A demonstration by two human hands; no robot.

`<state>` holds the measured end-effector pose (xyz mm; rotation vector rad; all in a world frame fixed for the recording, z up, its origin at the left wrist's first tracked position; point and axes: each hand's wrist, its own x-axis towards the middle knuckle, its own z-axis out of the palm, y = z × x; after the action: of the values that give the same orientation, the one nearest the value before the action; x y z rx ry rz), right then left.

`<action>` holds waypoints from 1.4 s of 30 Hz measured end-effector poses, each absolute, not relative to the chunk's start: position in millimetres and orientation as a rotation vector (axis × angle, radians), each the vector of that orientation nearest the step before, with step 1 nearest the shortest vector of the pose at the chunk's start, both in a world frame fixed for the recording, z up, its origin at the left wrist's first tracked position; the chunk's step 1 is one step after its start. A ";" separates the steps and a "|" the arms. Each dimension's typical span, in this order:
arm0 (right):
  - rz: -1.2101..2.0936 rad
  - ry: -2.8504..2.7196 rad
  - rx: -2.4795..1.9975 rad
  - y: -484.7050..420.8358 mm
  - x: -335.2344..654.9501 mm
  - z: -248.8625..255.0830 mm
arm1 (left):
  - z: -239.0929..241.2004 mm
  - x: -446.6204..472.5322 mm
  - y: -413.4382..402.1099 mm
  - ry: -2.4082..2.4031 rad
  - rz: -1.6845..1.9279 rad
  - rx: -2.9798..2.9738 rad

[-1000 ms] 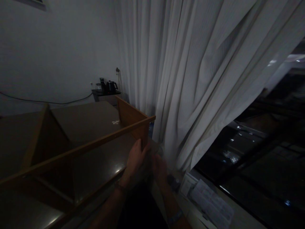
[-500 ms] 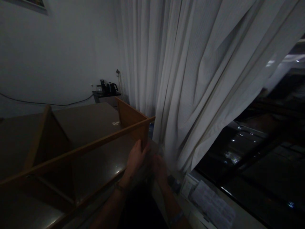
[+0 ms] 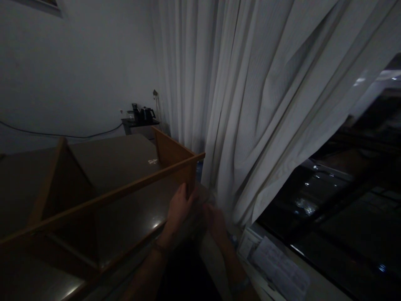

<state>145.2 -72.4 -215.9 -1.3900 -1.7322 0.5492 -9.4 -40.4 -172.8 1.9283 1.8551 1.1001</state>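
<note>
A wooden shelf unit (image 3: pixel 134 182) with upright panels lies on the brown tabletop (image 3: pixel 115 154). My left hand (image 3: pixel 179 207) is closed around the lower edge of its right end panel (image 3: pixel 184 177), thumb on the outer side. Just to the right of that panel is my right hand (image 3: pixel 214 219), its fingers curled and blurred by motion. A thin, dim shape seems to run from it toward the panel, too dark to name. To the left, a slanting wooden divider (image 3: pixel 62 184) joins the long front board.
A white curtain (image 3: pixel 250 104) hangs close on the right, beside a dark window (image 3: pixel 338 209). Papers (image 3: pixel 278 263) lie on the sill at lower right. A small black stand (image 3: pixel 140 123) with a kettle (image 3: pixel 147 113) is in the far corner. A cable (image 3: pixel 62 136) crosses the wall.
My right hand has shifted slightly right and down, away from the end panel. My left hand and the shelf unit stay in place.
</note>
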 end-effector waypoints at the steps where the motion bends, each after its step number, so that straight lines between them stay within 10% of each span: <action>1: 0.548 -1.729 -1.386 -72.2 144.5 -217.0 | -172.9 -9.3 -40.0 1.858 1.094 1.922; 23: 0.866 -1.404 -1.360 -70.4 126.7 -226.4 | -173.0 -10.8 -40.0 1.841 1.128 1.947; 42: -0.319 -1.905 -1.268 -70.6 153.4 -233.8 | -172.6 -10.2 -40.1 1.829 1.116 1.934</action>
<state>153.4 -70.6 -233.8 -1.2681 -1.9050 -0.3194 -10.2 -40.1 -172.6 1.9341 1.8288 1.1160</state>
